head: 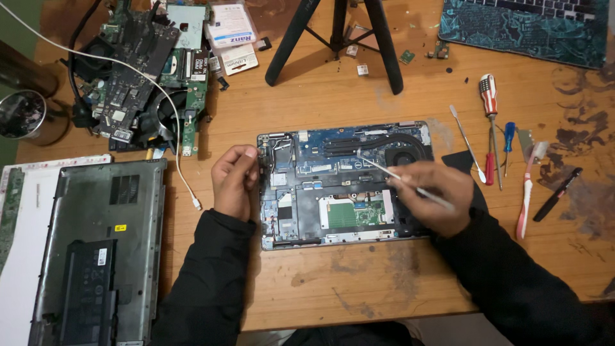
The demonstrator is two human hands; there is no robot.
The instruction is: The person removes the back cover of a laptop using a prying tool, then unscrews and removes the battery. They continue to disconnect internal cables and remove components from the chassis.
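My left hand (234, 181) clamps the left edge of the opened laptop base (343, 182), which lies mid-table (333, 282). My right hand (430, 195) pinches a thin metal pry tool (391, 173), tip near the heat pipe. The bottom cover (102, 250) already lies aside; the board is still seated.

Lower right corner of the opened laptop base (346, 182) hidden under the right hand (430, 195), left edge partly covered by the left hand (235, 181), second laptop (532, 25) cut off by the top edge, tripod (338, 38) legs cropped above, circuit board (9, 205) cropped at left.
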